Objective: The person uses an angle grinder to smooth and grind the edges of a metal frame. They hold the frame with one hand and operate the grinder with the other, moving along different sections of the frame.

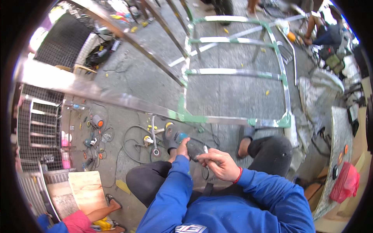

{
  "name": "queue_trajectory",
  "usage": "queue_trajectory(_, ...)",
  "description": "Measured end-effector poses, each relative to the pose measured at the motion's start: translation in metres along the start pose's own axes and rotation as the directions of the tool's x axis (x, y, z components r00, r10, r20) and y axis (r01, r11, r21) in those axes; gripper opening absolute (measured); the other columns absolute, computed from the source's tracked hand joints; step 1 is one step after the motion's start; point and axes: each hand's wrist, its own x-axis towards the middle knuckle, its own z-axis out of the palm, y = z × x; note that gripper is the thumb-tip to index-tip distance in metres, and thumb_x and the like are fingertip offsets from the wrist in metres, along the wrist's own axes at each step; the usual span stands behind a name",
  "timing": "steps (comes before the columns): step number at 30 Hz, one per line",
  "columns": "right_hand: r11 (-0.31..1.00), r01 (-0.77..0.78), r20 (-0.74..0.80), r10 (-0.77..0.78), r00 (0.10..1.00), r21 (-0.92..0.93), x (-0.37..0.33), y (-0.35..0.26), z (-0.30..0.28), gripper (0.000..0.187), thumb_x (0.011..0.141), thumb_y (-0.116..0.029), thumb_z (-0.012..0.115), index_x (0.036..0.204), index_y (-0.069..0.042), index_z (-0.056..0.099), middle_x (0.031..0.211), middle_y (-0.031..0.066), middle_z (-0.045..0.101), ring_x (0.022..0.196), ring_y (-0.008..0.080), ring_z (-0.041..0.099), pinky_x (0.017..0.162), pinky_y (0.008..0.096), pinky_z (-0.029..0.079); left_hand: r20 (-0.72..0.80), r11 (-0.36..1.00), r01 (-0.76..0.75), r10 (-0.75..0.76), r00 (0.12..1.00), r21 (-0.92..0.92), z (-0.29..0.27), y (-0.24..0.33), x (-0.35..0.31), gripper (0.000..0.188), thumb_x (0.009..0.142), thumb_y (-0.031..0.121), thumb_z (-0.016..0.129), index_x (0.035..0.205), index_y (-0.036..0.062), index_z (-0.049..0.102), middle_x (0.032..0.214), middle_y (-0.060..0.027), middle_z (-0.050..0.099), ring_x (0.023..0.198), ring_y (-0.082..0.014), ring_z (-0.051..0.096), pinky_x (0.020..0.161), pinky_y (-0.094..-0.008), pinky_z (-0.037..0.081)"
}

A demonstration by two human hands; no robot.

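Grey floor; left hand curled round power tool (teal, black); right hand pinched, contents unclear.

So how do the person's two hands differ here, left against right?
The left hand grips the teal-and-dark power tool, while the right hand draws thumb and fingers together by the tool's dark end; what it pinches, if anything, is unclear. A red band circles the right hand's wrist; none shows at the left hand's. Both are bare and come out of blue sleeves.
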Motion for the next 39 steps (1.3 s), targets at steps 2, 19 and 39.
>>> queue_trajectory(2,0.998,0.054,-0.033,-0.055,0.998,-0.033,0.003,-0.009,0.000,0.035,0.095,0.000,0.043,0.124,-0.005,0.061,0.100,0.0093,0.065,0.086,0.0219,0.066,0.082,0.0325,0.053,-0.110,0.960,-0.161,0.138,0.984,-0.228,0.003,0.032,-0.024,0.052,0.065,0.024,0.084,0.107,-0.0003,0.065,0.097,-0.0113,0.066,0.087,-0.0240,0.062,0.084,-0.0398,0.050)
queue_trajectory(19,0.388,0.673,0.073,-0.892,0.446,0.629,0.007,-0.231,0.115,0.087,0.088,-0.063,0.055,0.148,-0.003,0.036,0.139,0.0363,0.043,0.111,0.0521,0.059,0.084,0.0539,0.055,0.315,0.636,-0.433,0.730,0.607,-0.639,-0.042,0.196,-0.144,0.051,0.073,0.016,0.070,0.119,0.0033,0.051,0.099,-0.0106,0.061,0.086,-0.0264,0.063,0.079,-0.0429,0.055)
queue_trajectory(39,0.351,0.634,0.051,-0.896,0.441,0.689,0.024,-0.218,0.139,0.077,0.093,-0.056,0.055,0.146,-0.001,0.040,0.141,0.0333,0.044,0.112,0.0552,0.057,0.089,0.0543,0.053,0.069,0.514,-0.514,0.750,0.658,-0.686,-0.074,0.213,-0.147,0.056,0.071,0.028,0.077,0.115,0.0026,0.053,0.101,-0.0073,0.055,0.090,-0.0220,0.060,0.078,-0.0388,0.054)
